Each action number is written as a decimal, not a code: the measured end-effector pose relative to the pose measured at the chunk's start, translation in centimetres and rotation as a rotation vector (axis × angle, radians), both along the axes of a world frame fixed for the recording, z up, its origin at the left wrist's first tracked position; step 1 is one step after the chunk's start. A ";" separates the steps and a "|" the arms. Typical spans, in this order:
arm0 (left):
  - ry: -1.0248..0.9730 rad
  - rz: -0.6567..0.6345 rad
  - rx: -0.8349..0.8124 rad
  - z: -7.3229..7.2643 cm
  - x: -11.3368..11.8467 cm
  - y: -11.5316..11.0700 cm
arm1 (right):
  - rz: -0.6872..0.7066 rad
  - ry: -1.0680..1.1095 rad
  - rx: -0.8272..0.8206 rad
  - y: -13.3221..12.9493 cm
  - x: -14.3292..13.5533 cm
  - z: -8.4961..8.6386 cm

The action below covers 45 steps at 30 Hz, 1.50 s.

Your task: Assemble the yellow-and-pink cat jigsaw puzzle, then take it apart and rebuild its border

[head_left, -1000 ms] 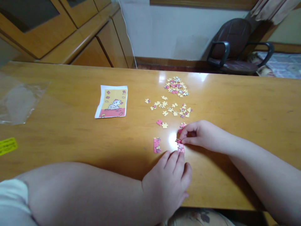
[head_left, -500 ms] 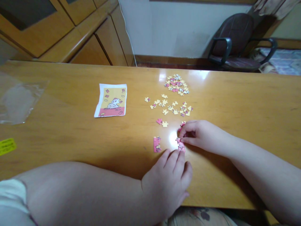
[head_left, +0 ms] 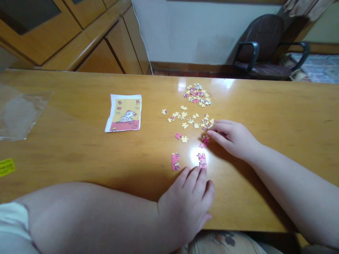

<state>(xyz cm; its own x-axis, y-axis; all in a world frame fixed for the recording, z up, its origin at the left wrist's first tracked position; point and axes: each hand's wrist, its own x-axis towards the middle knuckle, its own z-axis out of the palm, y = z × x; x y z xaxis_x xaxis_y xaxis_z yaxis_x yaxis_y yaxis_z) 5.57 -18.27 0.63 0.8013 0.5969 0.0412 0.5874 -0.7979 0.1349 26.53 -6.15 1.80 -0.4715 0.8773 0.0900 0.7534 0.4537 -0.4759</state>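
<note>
My left hand (head_left: 188,201) lies on the table with fingers stretched out, its fingertips at the lower edge of a small joined block of pink puzzle pieces (head_left: 202,160). To the left is another joined pink block (head_left: 175,162) with a drawing on it. My right hand (head_left: 230,137) hovers just above and right of some loose pink pieces (head_left: 204,140); its thumb and forefinger are slightly apart and I see nothing between them. A pink piece (head_left: 178,135) and a yellow piece (head_left: 184,139) lie further left. Several loose yellow pieces (head_left: 184,114) are scattered beyond.
A heap of mixed pieces (head_left: 197,94) lies near the table's far edge. On the left are a printed picture sheet (head_left: 124,113), a clear plastic bag (head_left: 22,114) and a yellow label (head_left: 6,167). Behind the table stand wooden cabinets (head_left: 113,46) and an office chair (head_left: 265,46).
My right hand has let go of the right pink block and moved up and away to the right, uncovering the loose pink pieces. The left hand stays by the block.
</note>
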 end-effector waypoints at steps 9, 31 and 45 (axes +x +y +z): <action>-0.005 0.011 0.022 -0.1 0.0 0.0 | 0.039 0.018 0.142 0.5 1.0 -0.4; -0.031 -0.056 0.047 0.4 0.0 0.0 | 0.247 -0.198 0.128 0.0 0.2 -0.3; -0.162 -0.238 -0.021 0.2 0.3 -0.2 | 0.076 -0.141 0.102 -0.7 -1.9 -1.4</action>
